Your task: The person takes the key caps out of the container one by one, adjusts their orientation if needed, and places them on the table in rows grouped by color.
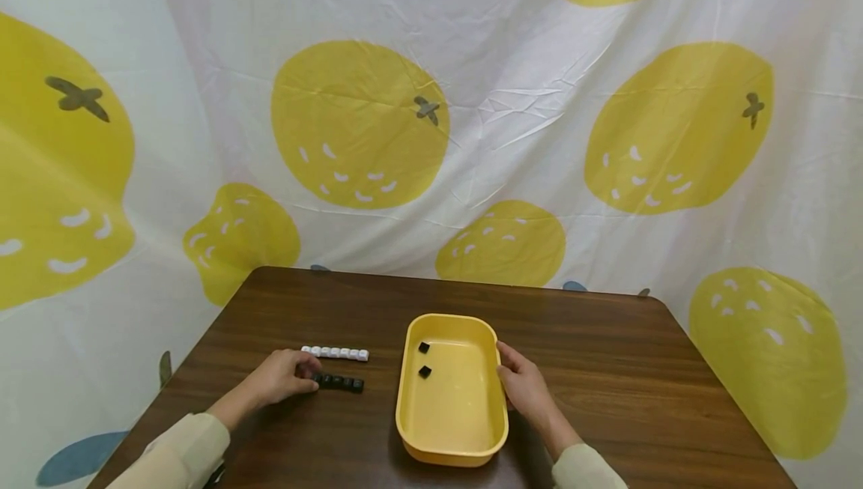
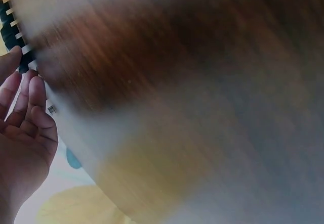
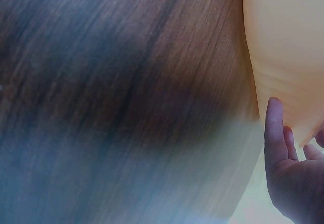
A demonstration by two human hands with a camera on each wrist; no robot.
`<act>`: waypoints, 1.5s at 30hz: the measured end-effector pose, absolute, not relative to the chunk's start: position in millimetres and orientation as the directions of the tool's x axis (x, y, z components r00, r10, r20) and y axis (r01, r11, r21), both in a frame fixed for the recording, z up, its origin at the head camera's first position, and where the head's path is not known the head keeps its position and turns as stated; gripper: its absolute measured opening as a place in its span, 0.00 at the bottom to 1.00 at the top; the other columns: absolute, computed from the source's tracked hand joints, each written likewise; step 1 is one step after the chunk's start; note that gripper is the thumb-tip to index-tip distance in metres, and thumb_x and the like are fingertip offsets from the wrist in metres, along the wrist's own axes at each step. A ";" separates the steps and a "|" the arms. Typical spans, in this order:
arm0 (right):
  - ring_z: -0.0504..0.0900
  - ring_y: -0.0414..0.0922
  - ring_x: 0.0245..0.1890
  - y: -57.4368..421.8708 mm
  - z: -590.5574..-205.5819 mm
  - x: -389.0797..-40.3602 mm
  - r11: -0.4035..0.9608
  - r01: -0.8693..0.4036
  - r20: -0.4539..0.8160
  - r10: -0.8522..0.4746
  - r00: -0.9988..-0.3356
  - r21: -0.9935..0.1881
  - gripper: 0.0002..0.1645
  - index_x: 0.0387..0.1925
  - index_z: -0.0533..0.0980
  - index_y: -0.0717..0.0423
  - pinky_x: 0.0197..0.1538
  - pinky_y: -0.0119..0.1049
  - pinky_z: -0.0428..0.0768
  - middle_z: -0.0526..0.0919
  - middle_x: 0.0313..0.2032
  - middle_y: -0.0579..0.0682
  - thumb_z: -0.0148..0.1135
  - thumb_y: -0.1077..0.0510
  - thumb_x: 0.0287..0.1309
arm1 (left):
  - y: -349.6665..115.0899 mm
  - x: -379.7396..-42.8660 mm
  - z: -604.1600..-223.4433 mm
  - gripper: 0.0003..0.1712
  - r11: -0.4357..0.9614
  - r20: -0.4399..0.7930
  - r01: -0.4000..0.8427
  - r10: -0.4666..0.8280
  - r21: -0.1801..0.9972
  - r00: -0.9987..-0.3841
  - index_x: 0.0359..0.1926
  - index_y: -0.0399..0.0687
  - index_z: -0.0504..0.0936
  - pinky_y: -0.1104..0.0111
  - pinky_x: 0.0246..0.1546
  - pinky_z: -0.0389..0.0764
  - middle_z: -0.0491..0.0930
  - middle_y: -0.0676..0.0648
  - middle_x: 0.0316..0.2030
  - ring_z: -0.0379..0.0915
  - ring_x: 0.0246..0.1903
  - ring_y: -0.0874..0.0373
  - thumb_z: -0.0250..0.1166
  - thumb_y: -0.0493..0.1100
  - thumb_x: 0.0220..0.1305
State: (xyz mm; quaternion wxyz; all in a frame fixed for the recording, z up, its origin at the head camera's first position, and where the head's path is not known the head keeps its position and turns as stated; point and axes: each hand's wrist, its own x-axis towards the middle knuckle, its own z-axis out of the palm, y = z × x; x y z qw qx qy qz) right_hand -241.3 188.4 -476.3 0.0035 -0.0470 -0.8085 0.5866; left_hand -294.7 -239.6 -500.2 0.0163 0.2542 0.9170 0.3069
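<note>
A row of black keycaps [image 1: 341,383] lies on the table, left of a yellow plastic tray [image 1: 452,414]. My left hand [image 1: 282,378] is at the row's left end, thumb and fingertips pinching the end black keycap [image 2: 24,64]. My right hand [image 1: 529,395] holds the tray's right side, thumb at the rim and fingers along the outer wall [image 3: 283,82]. Inside the tray lie two black keycaps, an upper black keycap [image 1: 424,347] and a lower black keycap [image 1: 425,372], apart from each other. Behind the black row is a row of white keycaps [image 1: 335,353].
The dark brown wooden table [image 1: 607,369] has rounded far corners. A white cloth [image 1: 512,137] printed with yellow lemons hangs behind it and along the sides.
</note>
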 end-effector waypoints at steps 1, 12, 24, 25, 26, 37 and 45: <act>0.78 0.45 0.23 188.3 -476.5 -241.4 0.305 0.072 -0.049 0.080 -0.996 -0.950 0.29 0.71 0.63 0.63 0.23 0.38 0.79 0.80 0.44 0.62 0.48 0.66 0.69 | -239.9 -294.2 -499.8 0.12 0.683 0.122 0.452 0.475 0.573 -0.872 0.40 0.44 0.84 0.68 0.30 0.74 0.76 0.58 0.27 0.70 0.28 0.67 0.75 0.41 0.55; 0.78 0.45 0.22 187.3 -476.9 -242.5 0.297 0.068 -0.047 0.078 -0.996 -0.953 0.30 0.71 0.63 0.64 0.22 0.37 0.78 0.80 0.43 0.62 0.48 0.66 0.69 | -234.2 -298.5 -485.3 0.14 0.700 0.145 0.412 0.409 0.583 -0.901 0.45 0.40 0.84 0.66 0.31 0.76 0.79 0.55 0.31 0.73 0.31 0.62 0.70 0.44 0.62; 0.77 0.44 0.22 187.9 -475.8 -241.0 0.306 0.068 -0.046 0.080 -0.996 -0.950 0.29 0.71 0.64 0.63 0.22 0.37 0.77 0.80 0.44 0.63 0.48 0.66 0.69 | -163.5 -312.0 -455.5 0.18 0.619 0.229 0.521 0.491 0.588 -0.841 0.50 0.40 0.83 0.52 0.47 0.77 0.77 0.44 0.47 0.75 0.47 0.43 0.67 0.48 0.66; 0.78 0.44 0.22 187.9 -476.0 -240.9 0.305 0.068 -0.046 0.080 -0.996 -0.950 0.29 0.71 0.64 0.64 0.22 0.37 0.78 0.80 0.44 0.63 0.48 0.66 0.69 | -155.1 -312.6 -454.3 0.18 0.608 0.234 0.532 0.502 0.590 -0.833 0.50 0.40 0.83 0.50 0.48 0.76 0.76 0.42 0.48 0.74 0.48 0.42 0.67 0.47 0.66; 0.78 0.45 0.23 188.0 -476.0 -240.7 0.303 0.069 -0.047 0.080 -0.996 -0.950 0.29 0.71 0.64 0.64 0.22 0.38 0.78 0.80 0.44 0.63 0.48 0.66 0.69 | -146.6 -313.3 -453.5 0.17 0.599 0.239 0.543 0.512 0.589 -0.825 0.50 0.41 0.83 0.49 0.49 0.75 0.75 0.41 0.49 0.73 0.49 0.40 0.67 0.47 0.66; 0.79 0.46 0.23 188.2 -478.2 -242.4 0.291 0.066 -0.044 0.081 -0.996 -0.954 0.30 0.71 0.63 0.64 0.23 0.38 0.79 0.80 0.44 0.63 0.48 0.66 0.69 | -78.8 -316.1 -465.5 0.19 0.578 0.127 0.469 0.532 0.667 -0.837 0.50 0.40 0.84 0.46 0.57 0.70 0.63 0.28 0.63 0.65 0.60 0.35 0.70 0.44 0.60; 0.80 0.46 0.24 188.1 -478.2 -241.4 0.278 0.069 -0.048 0.081 -0.996 -0.958 0.30 0.71 0.63 0.64 0.24 0.39 0.80 0.79 0.45 0.64 0.48 0.67 0.69 | -56.9 -315.9 -468.8 0.21 0.655 0.036 0.406 0.501 0.637 -0.865 0.45 0.39 0.86 0.60 0.40 0.76 0.70 0.35 0.48 0.68 0.39 0.50 0.73 0.37 0.45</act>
